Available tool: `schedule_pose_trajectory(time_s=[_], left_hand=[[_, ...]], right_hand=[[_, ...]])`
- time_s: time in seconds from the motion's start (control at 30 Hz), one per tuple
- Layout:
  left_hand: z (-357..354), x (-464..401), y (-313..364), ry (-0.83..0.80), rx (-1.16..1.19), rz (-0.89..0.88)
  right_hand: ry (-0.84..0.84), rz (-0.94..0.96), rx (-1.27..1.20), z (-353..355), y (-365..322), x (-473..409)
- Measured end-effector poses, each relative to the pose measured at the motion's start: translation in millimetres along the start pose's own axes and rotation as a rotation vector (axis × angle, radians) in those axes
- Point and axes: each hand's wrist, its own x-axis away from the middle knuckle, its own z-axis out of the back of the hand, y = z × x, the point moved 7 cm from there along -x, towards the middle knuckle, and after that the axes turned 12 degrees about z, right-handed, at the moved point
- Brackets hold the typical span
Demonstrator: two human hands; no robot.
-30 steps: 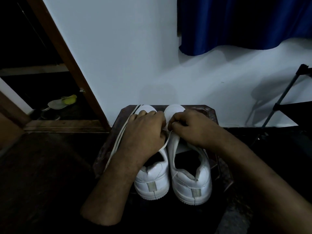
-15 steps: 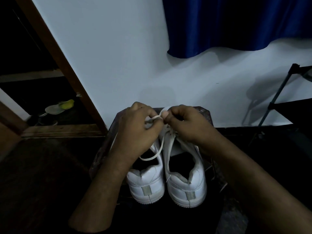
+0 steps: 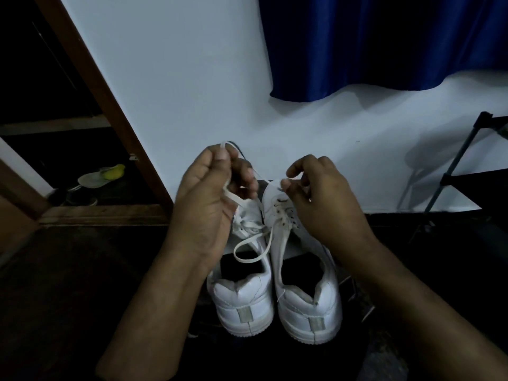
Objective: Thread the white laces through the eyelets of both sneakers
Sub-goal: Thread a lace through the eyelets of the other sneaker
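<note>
Two white sneakers stand side by side with their heels toward me: the left sneaker (image 3: 243, 303) and the right sneaker (image 3: 309, 306). A white lace (image 3: 248, 244) runs from the right sneaker's eyelets and loops over the left sneaker's opening. My left hand (image 3: 209, 204) is raised above the left sneaker and pinches the lace, whose end sticks up past my fingertips. My right hand (image 3: 319, 204) hovers over the right sneaker's eyelets and pinches another stretch of the lace between thumb and fingers. The toes of both sneakers are mostly hidden behind my hands.
The sneakers sit on a small dark stand against a white wall (image 3: 192, 78). A wooden door frame (image 3: 104, 105) slants at the left, with a green and white object (image 3: 101, 176) beyond it. A blue curtain (image 3: 384, 42) hangs above. A black rack (image 3: 464, 171) stands at the right.
My left hand has lifted up and to the left, drawing the lace out. My right hand has moved apart from it, staying over the right sneaker's eyelets.
</note>
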Motion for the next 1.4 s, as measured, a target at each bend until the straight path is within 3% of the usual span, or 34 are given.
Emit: schedule_pose_trajectory(time_s=[0.1, 0.23, 0.43, 0.5, 0.6, 0.73, 0.83, 0.9, 0.97, 1.07, 1.2, 1.27, 1.33, 1.4], left_hand=[[-8, 2, -8, -0.028, -0.100, 0.016], [-18, 4, -17, -0.071, -0.196, -0.002], [-15, -2, -20, -0.076, -0.016, 0.002], [-3, -7, -15, 0.025, 0.025, -0.033], [36, -14, -15, 0.350, 0.116, -0.024], [68, -13, -26, 0.594, 0.157, 0.047], [68, -7, -18, 0.671, -0.028, -0.026], [62, -8, -12, 0.639, -0.260, -0.081], [52, -11, -13, 0.575, -0.650, -0.085], [35, 0, -15, 0.634, -1.189, -0.079], [12, 18, 5, 0.761, -1.304, -0.371], [3, 17, 7, 0.606, -1.205, -0.463], [-10, 11, -5, 0.304, -1.004, -0.302], [-19, 8, -20, 0.125, -0.977, -0.138]], right_hand=[[-0.035, 0.051, -0.293, -4, -23, 3], [-0.090, -0.039, -0.774, -20, -35, 6], [-0.210, -0.074, -0.988, -26, -42, 9], [-0.150, -0.100, -1.038, -18, -40, 6], [0.058, -0.211, -1.091, 2, -21, 0], [0.250, -0.284, -0.935, 24, 6, -1], [0.246, -0.208, -0.790, 25, 7, -2], [0.152, -0.134, -0.717, 19, 3, -3], [0.005, -0.084, -0.683, 8, -1, -3], [-0.148, -0.018, -0.638, -6, -6, -1], [-0.162, -0.015, -0.627, -7, -6, 0], [-0.125, -0.035, -0.649, -5, -6, -1], [-0.101, -0.037, -0.678, -4, -8, -2], [-0.118, -0.031, -0.688, -6, -9, -2]])
